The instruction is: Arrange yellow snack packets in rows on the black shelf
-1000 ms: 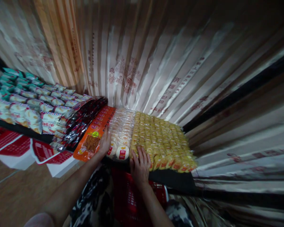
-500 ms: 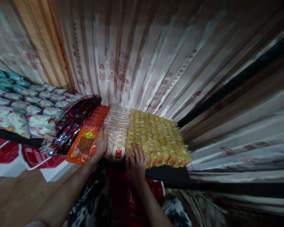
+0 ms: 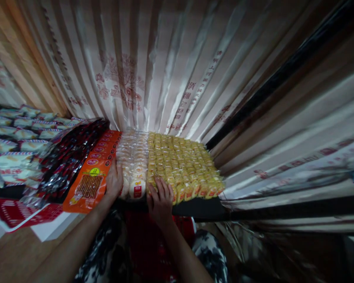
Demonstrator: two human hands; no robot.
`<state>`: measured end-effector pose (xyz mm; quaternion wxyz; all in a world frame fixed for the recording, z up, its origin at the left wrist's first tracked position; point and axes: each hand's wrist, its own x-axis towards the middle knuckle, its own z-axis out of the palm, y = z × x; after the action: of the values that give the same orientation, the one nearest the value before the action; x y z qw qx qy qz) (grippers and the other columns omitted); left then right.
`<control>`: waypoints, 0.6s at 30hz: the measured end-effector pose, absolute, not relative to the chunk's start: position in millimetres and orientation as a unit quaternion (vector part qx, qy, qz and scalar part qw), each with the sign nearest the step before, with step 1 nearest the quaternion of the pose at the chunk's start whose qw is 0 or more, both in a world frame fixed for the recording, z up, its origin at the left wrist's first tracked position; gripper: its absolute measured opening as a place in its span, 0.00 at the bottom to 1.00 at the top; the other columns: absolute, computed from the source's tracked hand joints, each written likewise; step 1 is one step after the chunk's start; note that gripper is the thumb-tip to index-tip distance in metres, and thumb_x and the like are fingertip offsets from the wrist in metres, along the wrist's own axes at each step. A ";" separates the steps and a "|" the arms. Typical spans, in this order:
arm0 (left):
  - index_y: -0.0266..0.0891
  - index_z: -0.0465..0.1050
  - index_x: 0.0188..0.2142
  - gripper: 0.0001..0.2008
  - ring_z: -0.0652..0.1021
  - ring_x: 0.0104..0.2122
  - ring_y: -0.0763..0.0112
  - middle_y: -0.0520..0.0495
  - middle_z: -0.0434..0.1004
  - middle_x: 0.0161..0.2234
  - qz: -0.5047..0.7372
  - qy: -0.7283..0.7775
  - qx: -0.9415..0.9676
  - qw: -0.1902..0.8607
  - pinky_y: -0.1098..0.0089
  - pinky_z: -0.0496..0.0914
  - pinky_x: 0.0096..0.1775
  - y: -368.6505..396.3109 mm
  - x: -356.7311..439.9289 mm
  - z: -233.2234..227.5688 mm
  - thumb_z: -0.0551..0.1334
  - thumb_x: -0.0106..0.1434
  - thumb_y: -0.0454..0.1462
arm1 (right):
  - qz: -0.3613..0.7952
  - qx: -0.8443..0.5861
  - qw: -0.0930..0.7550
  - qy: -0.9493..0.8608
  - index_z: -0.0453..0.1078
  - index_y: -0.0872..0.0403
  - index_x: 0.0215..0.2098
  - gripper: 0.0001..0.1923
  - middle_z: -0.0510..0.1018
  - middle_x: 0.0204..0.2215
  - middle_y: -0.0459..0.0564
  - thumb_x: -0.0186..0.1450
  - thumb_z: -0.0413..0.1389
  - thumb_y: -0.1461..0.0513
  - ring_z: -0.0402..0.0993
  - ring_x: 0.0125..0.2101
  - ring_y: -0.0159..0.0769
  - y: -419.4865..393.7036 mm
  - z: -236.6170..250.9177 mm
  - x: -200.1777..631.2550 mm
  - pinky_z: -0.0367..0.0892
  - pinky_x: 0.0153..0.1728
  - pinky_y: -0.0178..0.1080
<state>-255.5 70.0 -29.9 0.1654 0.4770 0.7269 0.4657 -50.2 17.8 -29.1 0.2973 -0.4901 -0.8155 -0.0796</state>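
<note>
Shiny pleated curtains with red printed patterns close the back of the scene, and below them a dark shelf carries rows of packed snacks. I watch from the head camera, looking down at both hands.

My left hand lies flat with loose fingers on the seam between the orange snack packs and the column of pale round cakes. It presses sideways and grasps nothing. My right hand rests at the front edge of the shelf, with spread fingers on the first row of the yellow wrapped cakes. It is also not closed around any pack, as far as I can see.

The pale round cakes stand between the two hands, touching the left one and just beside the right one. Their column runs with its long axis away from me, toward the curtains. The front cake, with a red label, sits at the shelf edge, about equally near to both hands.

Farther left I see dark foil packets, and then white packs with red and blue stripes. Below the shelf hangs a red printed sign. My patterned clothing fills the bottom.
</note>
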 end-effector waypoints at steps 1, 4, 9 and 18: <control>0.32 0.52 0.61 0.27 0.63 0.58 0.58 0.36 0.60 0.58 0.461 0.728 0.479 0.166 0.57 0.57 0.58 69.9 -254.7 -29.2 0.42 0.67 0.44 | -0.078 -0.493 0.294 -0.815 0.65 0.49 0.51 0.17 0.64 0.57 0.52 0.64 0.48 0.61 0.53 0.59 0.44 17.5 -28.5 -49.5 0.49 0.56 0.53; 0.31 0.51 0.61 0.27 0.61 0.59 0.58 0.35 0.58 0.59 0.462 0.723 0.486 0.164 0.57 0.56 0.59 70.0 -251.3 -27.9 0.42 0.67 0.43 | -0.075 -0.499 0.287 -0.814 0.65 0.49 0.52 0.18 0.64 0.57 0.53 0.64 0.48 0.61 0.53 0.59 0.44 17.2 -27.8 -47.4 0.49 0.56 0.53; 0.29 0.51 0.61 0.27 0.62 0.58 0.57 0.34 0.59 0.59 0.459 0.730 0.481 0.157 0.56 0.56 0.58 71.3 -245.8 -28.4 0.41 0.67 0.43 | -0.073 -0.497 0.315 -0.805 0.66 0.50 0.50 0.17 0.65 0.56 0.53 0.64 0.49 0.60 0.54 0.58 0.44 18.1 -29.6 -45.9 0.49 0.56 0.53; 0.28 0.56 0.58 0.25 0.65 0.56 0.57 0.33 0.64 0.55 0.489 0.731 0.460 0.122 0.55 0.59 0.56 70.5 -247.1 -28.5 0.43 0.66 0.41 | -0.113 -0.478 0.294 -0.820 0.65 0.51 0.52 0.17 0.65 0.56 0.55 0.65 0.49 0.63 0.52 0.60 0.47 17.5 -27.1 -42.4 0.45 0.56 0.56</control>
<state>-247.1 70.5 -28.5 0.1221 0.4596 0.7312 0.4891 -42.4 17.5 -27.1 0.2936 -0.4785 -0.8199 -0.1126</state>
